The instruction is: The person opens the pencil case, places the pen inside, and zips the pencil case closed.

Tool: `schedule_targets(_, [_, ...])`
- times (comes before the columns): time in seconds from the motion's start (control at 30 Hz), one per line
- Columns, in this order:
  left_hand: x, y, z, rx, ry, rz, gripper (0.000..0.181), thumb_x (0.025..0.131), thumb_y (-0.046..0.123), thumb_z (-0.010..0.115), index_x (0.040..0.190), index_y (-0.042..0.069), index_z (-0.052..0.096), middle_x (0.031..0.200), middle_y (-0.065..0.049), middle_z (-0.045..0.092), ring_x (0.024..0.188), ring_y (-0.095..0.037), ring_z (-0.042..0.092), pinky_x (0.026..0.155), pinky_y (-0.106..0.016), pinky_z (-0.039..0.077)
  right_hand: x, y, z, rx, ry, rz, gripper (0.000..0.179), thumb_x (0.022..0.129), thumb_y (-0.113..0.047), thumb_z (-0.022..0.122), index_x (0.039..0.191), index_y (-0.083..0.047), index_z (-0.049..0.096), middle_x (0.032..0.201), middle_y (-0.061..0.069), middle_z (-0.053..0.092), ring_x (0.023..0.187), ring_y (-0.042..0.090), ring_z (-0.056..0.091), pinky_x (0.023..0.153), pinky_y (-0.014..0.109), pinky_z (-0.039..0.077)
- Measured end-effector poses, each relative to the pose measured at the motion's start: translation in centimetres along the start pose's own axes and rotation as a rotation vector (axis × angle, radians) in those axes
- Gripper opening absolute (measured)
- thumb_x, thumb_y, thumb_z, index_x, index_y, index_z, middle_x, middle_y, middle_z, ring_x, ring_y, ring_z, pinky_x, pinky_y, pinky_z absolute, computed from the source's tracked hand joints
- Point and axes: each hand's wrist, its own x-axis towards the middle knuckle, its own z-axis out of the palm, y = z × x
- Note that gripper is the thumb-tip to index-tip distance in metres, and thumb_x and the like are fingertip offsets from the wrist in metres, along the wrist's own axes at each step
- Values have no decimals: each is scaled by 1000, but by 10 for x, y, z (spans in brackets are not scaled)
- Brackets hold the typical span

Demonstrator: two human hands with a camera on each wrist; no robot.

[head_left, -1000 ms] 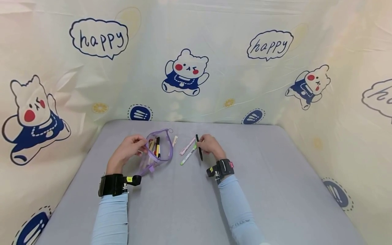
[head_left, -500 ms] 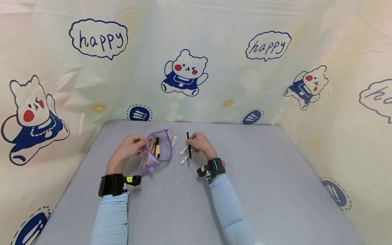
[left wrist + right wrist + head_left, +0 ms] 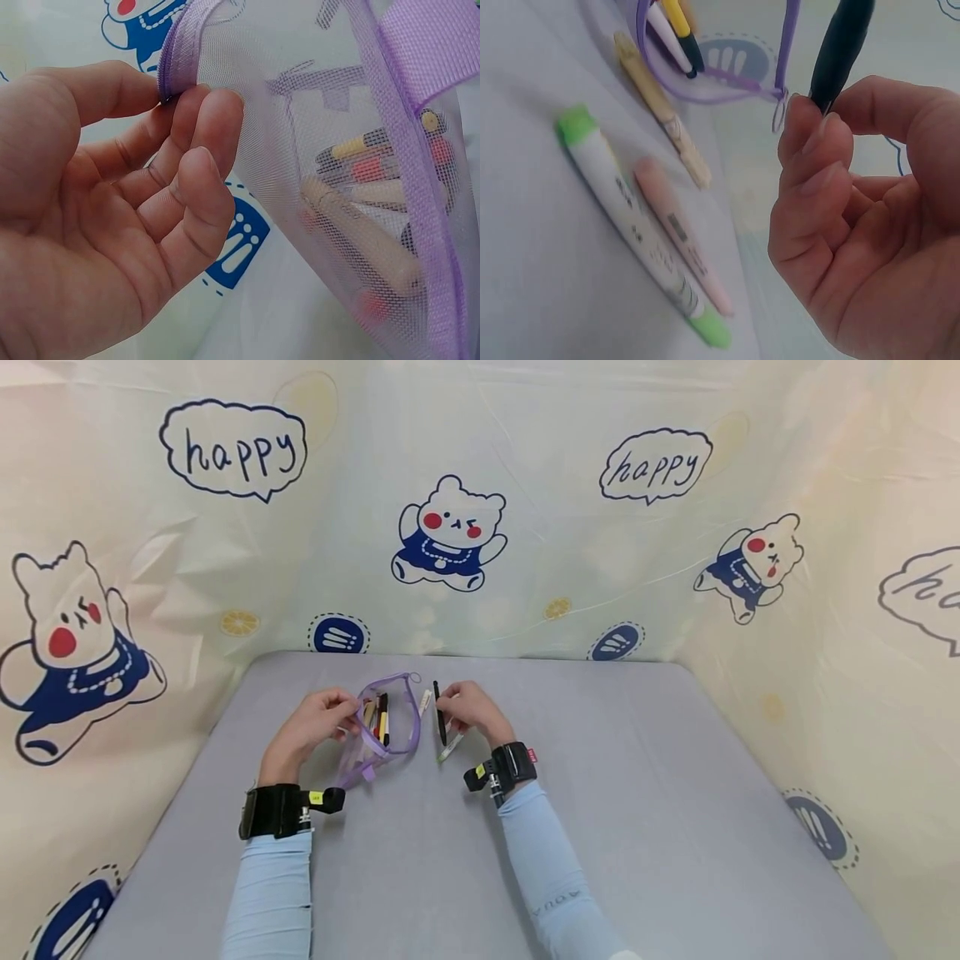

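Note:
My left hand pinches the purple zippered rim of a mesh pencil case, whose mouth gapes toward the right. Several pens and markers stand inside it, seen through the mesh in the left wrist view. Between thumb and fingertips, my right hand holds a black pen above the table, just right of the case. Below that hand lie a white marker with green ends and a pink pen. A cream-coloured pen lies closer to the case.
A grey cloth-covered table spreads under both arms. Behind it and at the sides hangs a pale curtain with printed bears and the word happy. A small ring hangs from the case's zip end.
My right hand has carried the black pen leftward toward the pencil case, passing over the loose pens. My left hand keeps its hold on the rim in the same place.

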Motion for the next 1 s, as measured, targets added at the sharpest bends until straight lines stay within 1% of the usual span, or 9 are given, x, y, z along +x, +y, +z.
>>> schedule_targets(0.17, [-1,1,0,-5,-3,-3,33,103,28,50,113,-3,55,93,-6,64,84,-23,65,68,-29,55,5,-6,12,20,-16,-15,18,92,-21,59,102,-7,66,68,2,63,48,12,53,56,40,53])
schedule_targets(0.23, [-1,1,0,-8,-6,-5,34,103,29,50,114,-3,55,93,-6,64,85,-23,65,68,-29,55,7,-8,17,33,-31,-9,16,92,-20,59,101,-8,65,68,2,63,47,13,52,59,43,53])
schedule_targets(0.3, [-1,1,0,-9,-8,-7,35,103,30,50,115,-3,55,93,-6,64,85,-22,65,68,-30,55,9,-10,22,51,-43,4,14,93,-19,59,100,-8,64,68,2,64,47,13,50,57,41,50])
schedule_targets(0.4, [0,0,0,-10,-8,-16,35,103,30,50,116,-3,55,93,-6,64,86,-23,65,68,-30,55,10,-13,26,81,-48,20,12,93,-18,59,100,-9,64,69,4,65,47,13,48,53,37,41])
schedule_targets(0.47, [2,0,0,-15,-10,-21,34,103,28,50,117,-3,55,93,-5,64,86,-23,65,68,-31,55,10,-16,28,101,-49,24,12,93,-18,60,100,-8,64,71,5,65,48,13,48,52,35,39])
schedule_targets(0.67, [6,-3,-1,-36,-23,-13,30,103,22,49,115,-5,55,91,-4,64,85,-25,66,67,-30,54,12,-20,36,124,-27,24,13,92,-19,61,98,-8,66,72,3,64,49,13,49,49,32,39])
schedule_targets(0.83, [4,-3,1,-28,-17,-3,33,102,28,52,113,-3,56,90,-3,64,84,-23,67,66,-28,54,13,-22,43,148,26,39,13,92,-18,63,99,-8,66,70,3,64,49,14,53,44,26,39])
schedule_targets(1.0, [3,-2,2,-29,-17,8,35,102,30,52,114,-3,56,91,-3,64,84,-22,67,66,-28,55,12,-24,50,200,62,45,13,91,-18,63,99,-8,64,70,4,67,48,15,56,44,25,40])
